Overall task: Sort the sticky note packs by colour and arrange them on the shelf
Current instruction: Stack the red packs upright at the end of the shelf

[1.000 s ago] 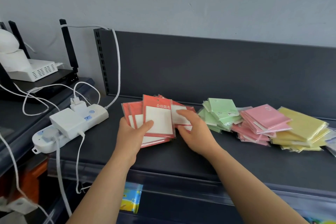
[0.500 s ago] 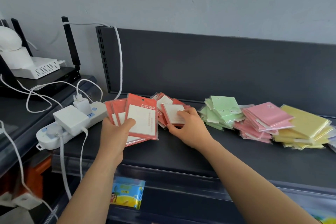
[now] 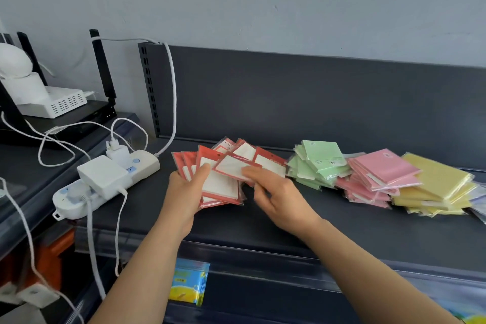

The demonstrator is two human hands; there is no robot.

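your left hand point(image 3: 184, 200) grips a fan of red packs point(image 3: 222, 191) near the left end of the shelf point(image 3: 342, 231), right hand point(image 3: 280, 201) pinching a single red pack point(image 3: 235, 167) just over it

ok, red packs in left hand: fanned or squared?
Fanned: the red packs sit offset, edges staggered, in the left hand.

both forearms reach in from below, left hand point(image 3: 187, 193) gripping a fan of red packs point(image 3: 223, 189) thumb on top, right hand point(image 3: 280, 198) pinching a single red pack point(image 3: 232, 167) beside it
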